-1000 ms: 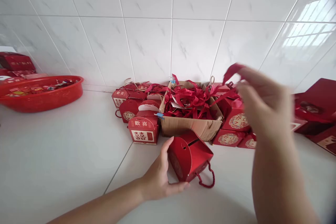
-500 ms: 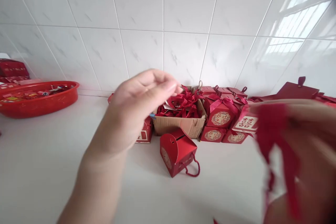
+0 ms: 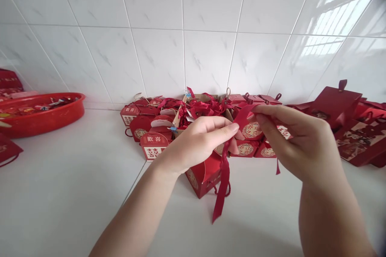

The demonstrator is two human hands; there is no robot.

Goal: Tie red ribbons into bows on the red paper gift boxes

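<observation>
Two hands on one red ribbon [image 3: 223, 184] here, right around the centre of the frame. The left hand [image 3: 197, 142] has it pinched between thumb and fingers, and the right hand [image 3: 301, 142] grips it by the fingertips a bit higher and to the right. The short stretch between them slants up to the right, while the tail drops from the left fingers, long axis close to vertical, tip kicking a little left toward lower centre. The red box [image 3: 206, 174] sits just below and partly behind the left hand, so that's the nearer one; can't tell if they touch. Its rope handle [image 3: 228, 190] pokes out on the right, partly behind the tail. Red basin [image 3: 57, 116] is far off at the left edge.
</observation>
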